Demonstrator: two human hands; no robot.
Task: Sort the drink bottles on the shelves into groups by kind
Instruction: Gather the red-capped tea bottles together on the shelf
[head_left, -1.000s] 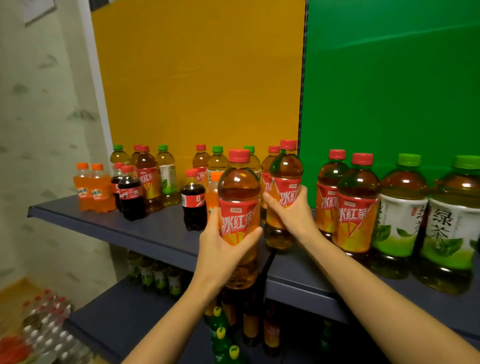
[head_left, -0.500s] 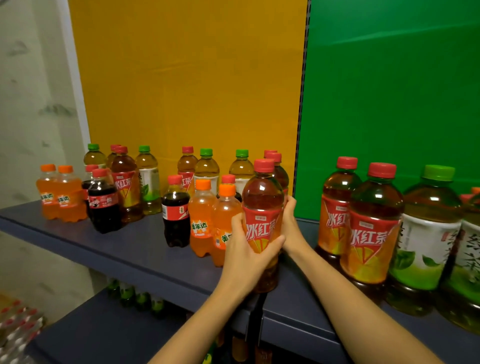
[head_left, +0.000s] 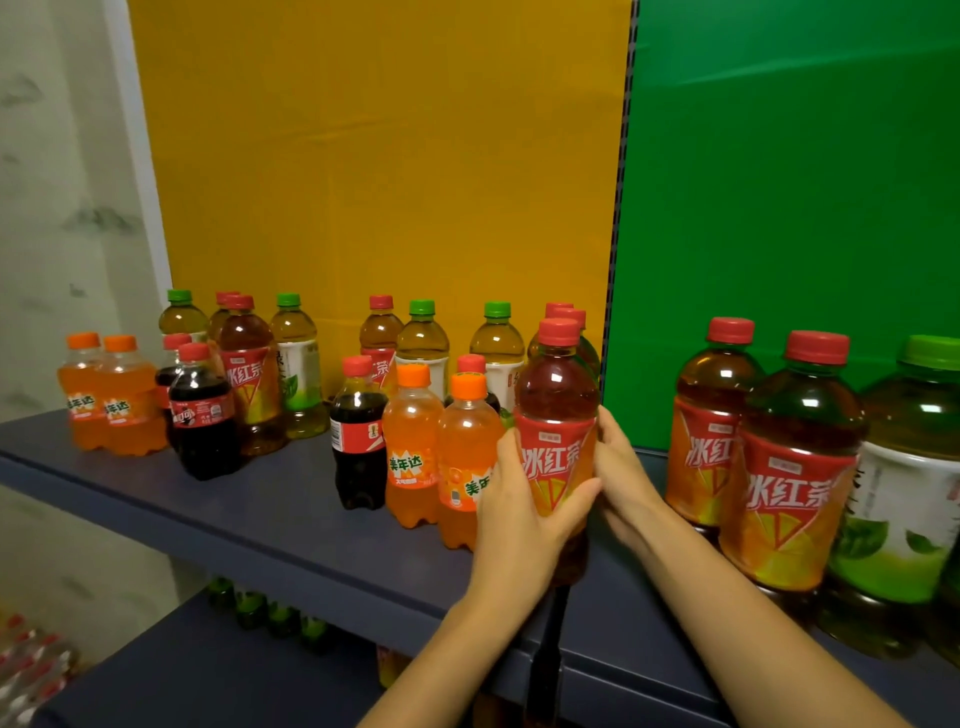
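With the left hand (head_left: 524, 514), gripping the iced red tea bottle (head_left: 558, 410) round its label, upright near the front of the dark shelf (head_left: 260, 514), just beside an orange soda bottle (head_left: 465, 457). With the right hand (head_left: 623, 478), touching its right side; grip there unclear.

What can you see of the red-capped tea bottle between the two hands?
Clear plastic tea bottle, upright: red cap, dark amber liquid, red-orange label with white characters. The left hand grips its label from the left; the right hand touches its right side, fingers hidden. Its base is near the shelf front edge, beside an orange soda bottle.
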